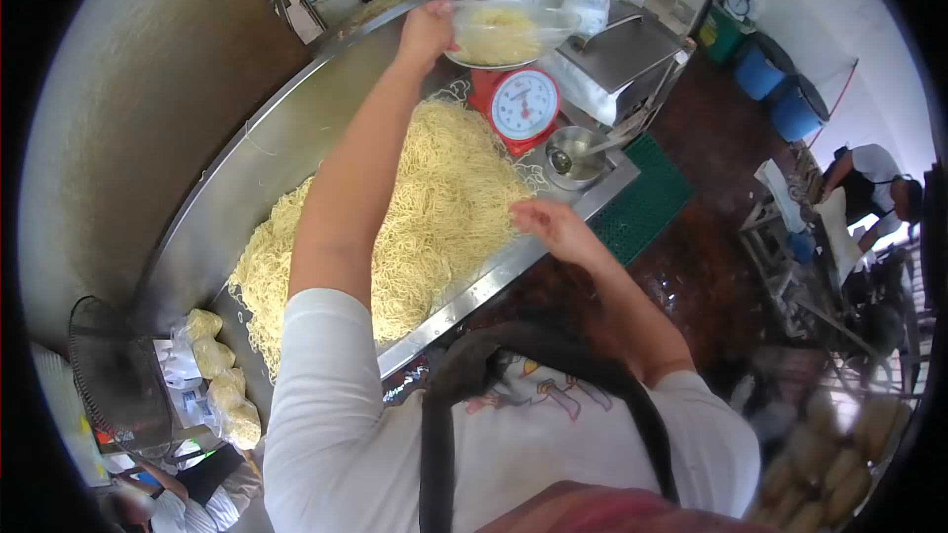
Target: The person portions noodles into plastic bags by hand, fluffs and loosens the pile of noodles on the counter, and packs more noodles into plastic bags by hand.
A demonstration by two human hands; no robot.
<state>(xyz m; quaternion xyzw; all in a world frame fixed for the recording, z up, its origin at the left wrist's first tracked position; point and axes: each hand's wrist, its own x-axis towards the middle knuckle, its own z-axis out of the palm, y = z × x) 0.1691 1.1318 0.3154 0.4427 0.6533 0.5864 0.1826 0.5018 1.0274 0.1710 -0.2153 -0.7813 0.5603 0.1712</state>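
From the head view, the only one I have, my left hand (430, 32) is out at the far end of the arm, fingers closed on the near edge of a clear plastic bag (504, 32) with noodles inside. The bag sits just to the right of that hand, over the pan (489, 66) of a red scale (525, 105); I can't tell how much of its weight the pan bears. The dial faces me, below and to the right of the left hand, but I can't read the needle reliably.

My right hand (553, 225) is half open, fingers loosely bent, and I make out nothing in it. Its fingertips are at the edge of the noodle heap (444, 207), which spreads leftward from them across the metal table (464, 306); whether they touch a strand I can't say. A pot (581, 163) stands just beyond that hand.

I take the step in hand to be handling the bag at the scale. To do it well, I'd hold the plastic lightly, since any pull or push on it would falsify a reading, and centre the noodles over the pan. With the right hand, I'd tease strands loose gently; they look tangled and could drag others along.
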